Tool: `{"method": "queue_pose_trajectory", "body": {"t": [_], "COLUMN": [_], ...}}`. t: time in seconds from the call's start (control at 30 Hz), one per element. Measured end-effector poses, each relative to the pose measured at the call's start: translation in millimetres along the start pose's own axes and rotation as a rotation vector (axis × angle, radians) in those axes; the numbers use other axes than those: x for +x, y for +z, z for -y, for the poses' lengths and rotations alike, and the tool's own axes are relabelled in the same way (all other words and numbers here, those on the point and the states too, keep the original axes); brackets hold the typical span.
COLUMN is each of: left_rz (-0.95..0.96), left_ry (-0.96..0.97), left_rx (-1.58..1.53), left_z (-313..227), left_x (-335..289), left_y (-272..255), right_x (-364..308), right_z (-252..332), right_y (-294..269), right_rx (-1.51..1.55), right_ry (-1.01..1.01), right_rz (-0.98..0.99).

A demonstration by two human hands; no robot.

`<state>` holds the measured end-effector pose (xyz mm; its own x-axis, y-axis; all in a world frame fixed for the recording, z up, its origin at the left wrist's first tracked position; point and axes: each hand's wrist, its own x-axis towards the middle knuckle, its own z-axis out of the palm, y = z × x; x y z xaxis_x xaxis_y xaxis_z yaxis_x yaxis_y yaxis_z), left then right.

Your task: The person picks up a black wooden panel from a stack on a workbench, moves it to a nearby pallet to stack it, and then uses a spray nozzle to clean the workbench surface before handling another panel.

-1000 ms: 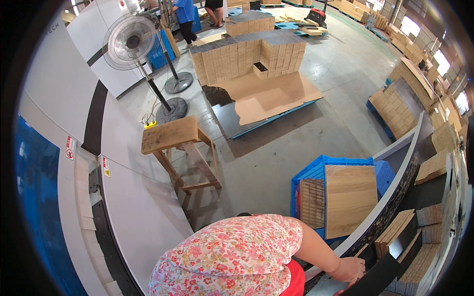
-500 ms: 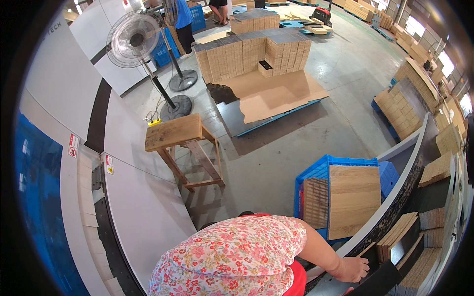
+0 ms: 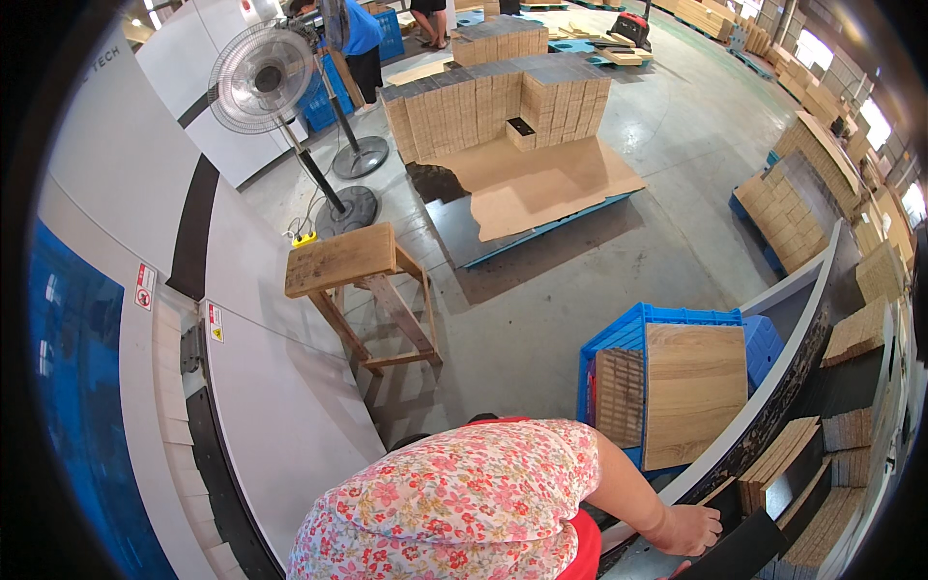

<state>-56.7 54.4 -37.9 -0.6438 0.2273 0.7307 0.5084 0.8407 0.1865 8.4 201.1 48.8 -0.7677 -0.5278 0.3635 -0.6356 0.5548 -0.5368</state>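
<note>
My left arm, in a floral short sleeve [image 3: 454, 503], reaches to the lower right across a pale rail. At its end is my left hand [image 3: 688, 529], its fingers curled down; whatever lies under them is hidden. Right beside the hand a dark-faced board [image 3: 739, 553] stands tilted, close to my fingers. A small bit of my right hand [image 3: 682, 568] shows at the bottom edge by that board; its fingers are mostly out of sight. Beyond the hands are stacked boards [image 3: 776, 462] with light raw edges and dark faces.
A blue crate [image 3: 611, 336] with a wood-grain panel [image 3: 694, 391] stands beside the rail. Left of it are a wooden stool [image 3: 340, 259], a standing fan [image 3: 268, 77] and a large white machine [image 3: 275, 406]. A pallet [image 3: 551, 230] holds stacked boards farther off.
My left hand and the boards by it stay nearly as they were. In the background, a person in blue has leaned over toward the fan.
</note>
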Motion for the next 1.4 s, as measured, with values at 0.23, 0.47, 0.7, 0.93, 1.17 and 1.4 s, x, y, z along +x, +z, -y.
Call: {"method": "queue_pose_trajectory", "body": {"t": [0.23, 0.47, 0.7, 0.93, 1.17, 1.4], "left_rz": [0.0, -0.004, 0.053, 0.081, -0.036, -0.198], "left_ry": [-0.004, -0.027, -0.047, -0.108, -0.001, 0.106], "left_rx": [-0.045, -0.091, -0.039, 0.006, -0.161, -0.691], "left_z": [1.5, 2.4, 0.9, -2.0, 1.2, -50.2], "left_x": [0.7, 2.5, 3.2, 2.4, 1.7, -16.9], "left_y": [1.4, 1.7, -9.6, -12.2, -10.4, -19.2], "right_x": [3.5, 5.2, 6.7, 5.4, 15.7, 24.0], "right_z": [0.8, 0.5, 1.6, 6.0, 30.4, 60.1], "right_y": [5.9, 11.1, 15.5, 22.0, 45.9, 89.5], "right_rx": [0.04, 0.081, 0.134, 0.236, 0.75, 1.123], "right_ry": [0.017, 0.034, 0.052, 0.098, 0.307, 0.479], "right_rz": [0.022, 0.041, 0.062, 0.1, 0.228, 0.388]}}
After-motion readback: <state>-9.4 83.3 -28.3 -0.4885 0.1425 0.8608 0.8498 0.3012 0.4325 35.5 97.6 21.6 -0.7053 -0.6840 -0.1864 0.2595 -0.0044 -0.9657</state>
